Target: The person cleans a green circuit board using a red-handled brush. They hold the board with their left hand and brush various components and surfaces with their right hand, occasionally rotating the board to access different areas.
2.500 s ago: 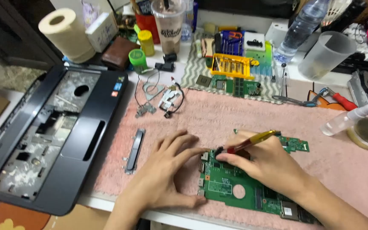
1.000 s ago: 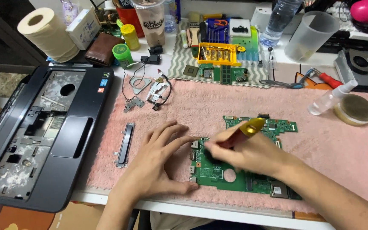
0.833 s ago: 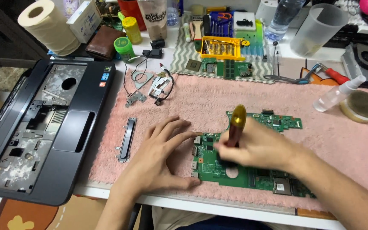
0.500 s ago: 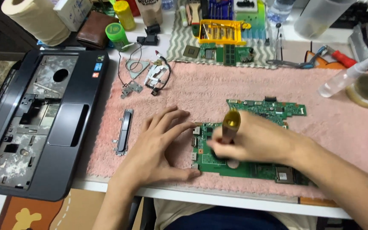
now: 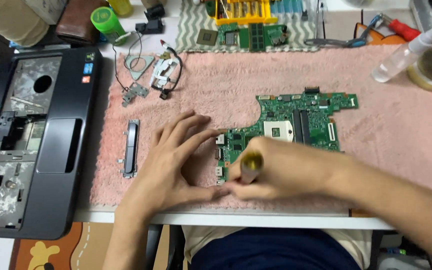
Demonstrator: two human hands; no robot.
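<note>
A green laptop motherboard (image 5: 296, 125) lies flat on our pink towel (image 5: 386, 130) at the table's near edge. Our right hand (image 5: 281, 172) grips a yellow-handled screwdriver (image 5: 251, 165) upright over its left corner. Our left hand (image 5: 173, 160) rests spread beside it, holding nothing. The board looks light, stiff and fragile, best held by its edges. A black laptop case (image 5: 31, 140) sits left.

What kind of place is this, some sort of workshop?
Most likely a small electronics repair bench, perhaps at home. A bare green circuit board lies on a pink towel, an opened laptop shell sits beside it, and the right hand holds a screwdriver upright over the board.
</note>
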